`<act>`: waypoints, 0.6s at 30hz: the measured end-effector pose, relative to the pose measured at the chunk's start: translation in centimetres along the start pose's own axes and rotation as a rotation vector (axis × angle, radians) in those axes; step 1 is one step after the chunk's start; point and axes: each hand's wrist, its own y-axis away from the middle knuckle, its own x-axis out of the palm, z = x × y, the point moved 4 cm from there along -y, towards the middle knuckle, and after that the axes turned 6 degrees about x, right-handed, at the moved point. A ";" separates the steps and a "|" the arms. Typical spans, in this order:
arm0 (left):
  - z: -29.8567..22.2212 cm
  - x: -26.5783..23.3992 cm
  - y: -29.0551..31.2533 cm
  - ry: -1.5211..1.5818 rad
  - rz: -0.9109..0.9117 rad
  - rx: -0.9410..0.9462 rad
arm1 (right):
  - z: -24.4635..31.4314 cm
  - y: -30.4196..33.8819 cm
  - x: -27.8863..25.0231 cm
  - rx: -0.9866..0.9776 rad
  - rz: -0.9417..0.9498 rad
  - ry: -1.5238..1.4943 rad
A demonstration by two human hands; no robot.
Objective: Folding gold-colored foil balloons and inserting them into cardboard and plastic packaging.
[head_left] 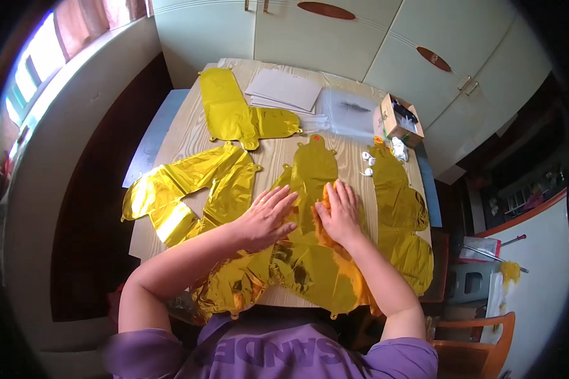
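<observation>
A flat gold foil balloon (316, 165) lies in front of me, reaching down to the table's near edge. My left hand (267, 218) rests on it with the palm down and fingers stretched out. Beside it, my right hand (340, 216) is also laid flat on the foil, fingers extended, with orange reflections around it. Neither hand holds anything. To the left is a creased gold foil balloon (224, 199) with an opening in its middle. Beyond that lies an L-shaped gold foil balloon (224, 104). Another gold foil balloon (395, 196) is spread along the table's right side.
At the far side of the wooden table (171, 155) are a stack of pale sheets (284, 88) and clear plastic bags (346, 110). A small wooden box (412, 134) holds dark items at the far right. Small white pieces (368, 163) lie near it. A wooden chair (502, 341) stands at lower right.
</observation>
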 end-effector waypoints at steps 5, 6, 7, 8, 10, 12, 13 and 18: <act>5.1 -5.0 -1.8 -0.140 -0.095 -0.093 | -0.9 -1.1 0.0 0.057 0.069 0.041; 7.0 -6.3 -2.3 -0.229 -0.169 -0.057 | -0.2 -1.0 -0.3 0.057 0.089 0.078; 8.4 -7.6 -2.7 -0.256 -0.226 -0.094 | 0.5 -0.8 -0.6 0.056 0.108 0.115; 9.6 -8.8 -3.1 -0.283 -0.282 -0.130 | 1.3 -0.6 -0.9 0.057 0.126 0.152; 13.0 -9.2 -4.2 -0.390 -0.294 -0.084 | 3.2 -0.5 -0.9 0.044 0.163 0.165; 15.0 -8.8 -5.6 -0.381 -0.180 -0.138 | 4.0 -0.6 -0.7 0.057 0.198 0.144; 15.1 -8.5 -6.4 -0.512 -0.144 0.002 | 3.7 -1.0 -0.3 0.089 0.200 0.106; 17.7 -8.3 -7.6 -0.490 -0.058 -0.045 | 2.6 -2.0 0.1 0.077 0.036 0.100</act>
